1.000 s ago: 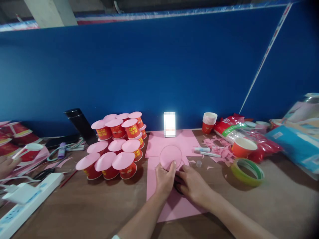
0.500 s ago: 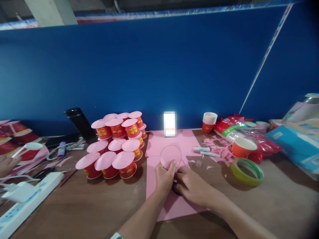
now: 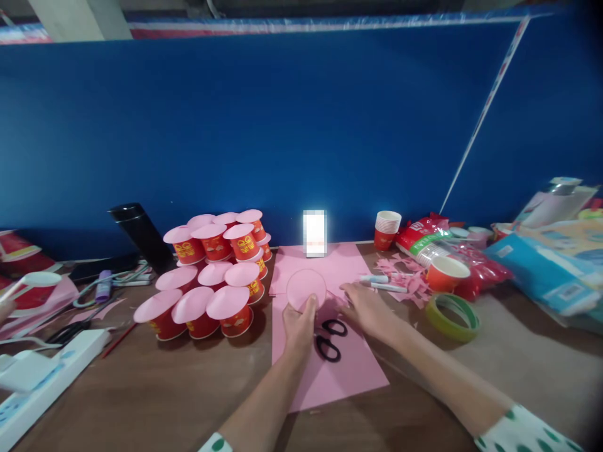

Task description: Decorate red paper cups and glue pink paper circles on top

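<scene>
My left hand (image 3: 298,329) grips a round pink paper disc (image 3: 305,287) by its lower edge, thumb on top. Black-handled scissors (image 3: 328,344) lie on the pink paper sheet (image 3: 339,383), close beside the left wrist; their blades are hidden. My right hand (image 3: 370,309) is over the sheet's right edge, fingers pointing left and spread apart around a bit of pink paper. Whether it touches that paper I cannot tell. Left of the hands stand stacked red paper cups (image 3: 201,319) topped with pink discs.
A lit phone (image 3: 315,235) leans at the back. To the right are white markers (image 3: 384,284), pink scraps (image 3: 409,271), a tape roll (image 3: 453,319), cups (image 3: 387,231) and a blue packet (image 3: 546,273). A power strip (image 3: 56,376), a black flask (image 3: 141,235) and another person's hand (image 3: 5,311) are left.
My right hand has let go of the scissors and moved up and right. The scissors now lie on the sheet. My left hand still holds the disc.
</scene>
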